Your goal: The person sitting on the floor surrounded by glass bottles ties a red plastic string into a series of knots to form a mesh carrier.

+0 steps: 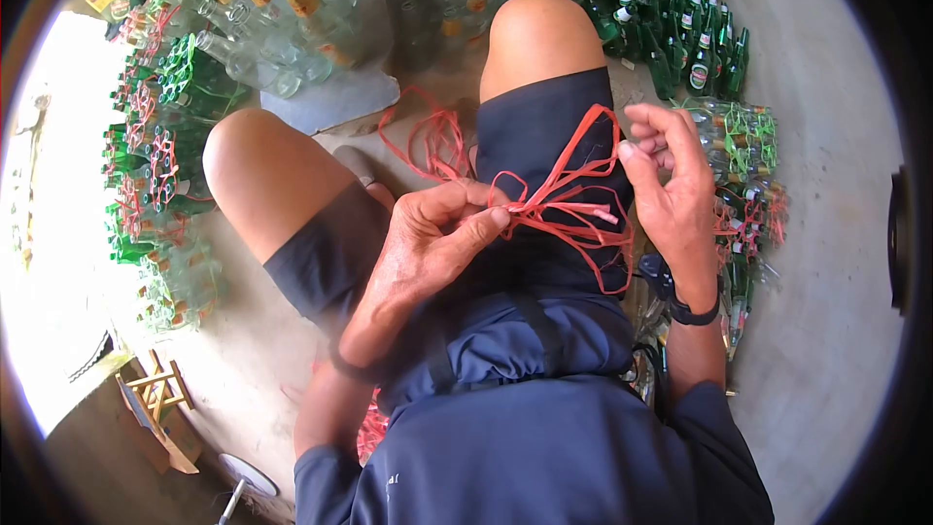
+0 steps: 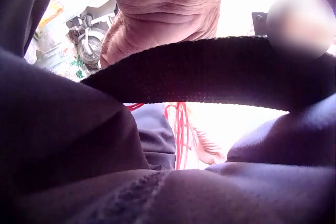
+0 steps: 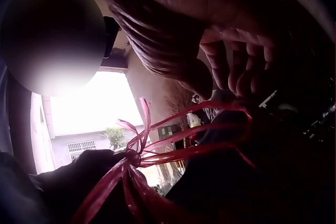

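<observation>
Your left hand (image 1: 428,233) pinched the knot of the red string loops (image 1: 569,199); your right hand (image 1: 671,190) probably had curled fingers hooked through them, over your lap.

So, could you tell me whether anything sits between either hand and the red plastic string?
Nothing visible does: the left hand pinches the red plastic string at its knot, and the right hand holds its loops.

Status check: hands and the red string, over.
Left hand pinches red string at its knot. Right hand grips the loops. Bottles crowd the floor; nothing between hands.
</observation>
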